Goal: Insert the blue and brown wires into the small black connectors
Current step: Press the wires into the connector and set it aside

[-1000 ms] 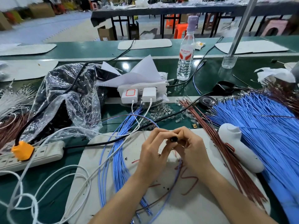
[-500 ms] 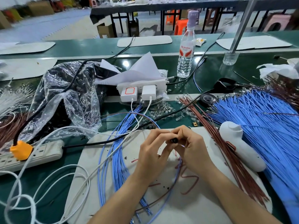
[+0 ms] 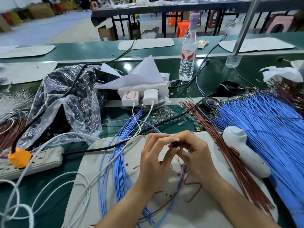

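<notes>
A small black connector [image 3: 174, 143] is held above the middle of a white work mat [image 3: 205, 211], its round open end turned towards the camera. It is pinched at its left side by the thumb and forefinger of the left hand [image 3: 154, 160]. It is gripped from the right by the closely curled fingers of the right hand [image 3: 195, 155]. Most of the connector's body is covered by these fingertips. No gap is left between the two hands at that point.

Below the right hand a blue wire [image 3: 181, 176] and a thin brown wire [image 3: 158, 209] are seen trailing down over the mat. Both are blurred, and where they end inside the grip cannot be told.

To the left, a loose bundle of blue wires [image 3: 120, 165] is laid across the mat, crossed by white charger cables [image 3: 105, 171] and a black cable [image 3: 98, 149]. To the right, a fan of brown wires [image 3: 230, 155] is spread. A white handheld tool [image 3: 246, 155] is laid over it, and a large pile of blue wires [image 3: 266, 129] lies beyond.

Further back, two white chargers [image 3: 141, 97] are plugged into a socket block, and a water bottle [image 3: 188, 51] is stood upright behind them. At the left, a crumpled plastic bag [image 3: 65, 99] and a power strip [image 3: 41, 160] with an orange plug [image 3: 19, 157] are found.
</notes>
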`<action>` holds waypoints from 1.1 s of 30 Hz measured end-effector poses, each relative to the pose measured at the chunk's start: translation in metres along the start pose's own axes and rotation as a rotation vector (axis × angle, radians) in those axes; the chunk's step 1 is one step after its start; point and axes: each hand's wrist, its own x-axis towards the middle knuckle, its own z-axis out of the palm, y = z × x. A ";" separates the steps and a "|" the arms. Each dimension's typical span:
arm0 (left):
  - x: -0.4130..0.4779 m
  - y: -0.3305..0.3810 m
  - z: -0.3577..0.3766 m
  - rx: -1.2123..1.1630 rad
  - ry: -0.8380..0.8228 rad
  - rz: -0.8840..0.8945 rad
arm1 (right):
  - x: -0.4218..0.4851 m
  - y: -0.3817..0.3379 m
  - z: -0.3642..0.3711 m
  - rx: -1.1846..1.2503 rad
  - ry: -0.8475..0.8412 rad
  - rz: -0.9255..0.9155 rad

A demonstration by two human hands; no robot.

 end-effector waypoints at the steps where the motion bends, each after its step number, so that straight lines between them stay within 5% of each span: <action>1: 0.000 0.000 0.000 -0.001 0.000 0.001 | 0.000 0.000 0.001 -0.034 0.001 -0.028; 11: -0.003 -0.007 0.000 -0.050 0.053 0.022 | -0.001 0.001 0.009 -0.302 0.005 -0.214; 24: 0.001 -0.015 0.001 -0.283 0.069 -0.315 | 0.040 0.005 -0.019 -0.648 -0.038 0.001; 28: 0.003 -0.015 0.000 -0.240 0.048 -0.287 | 0.084 0.026 -0.029 -0.843 -0.265 0.218; 33: 0.004 -0.021 -0.004 -0.159 0.058 -0.234 | 0.102 0.035 -0.027 -0.998 -0.405 0.209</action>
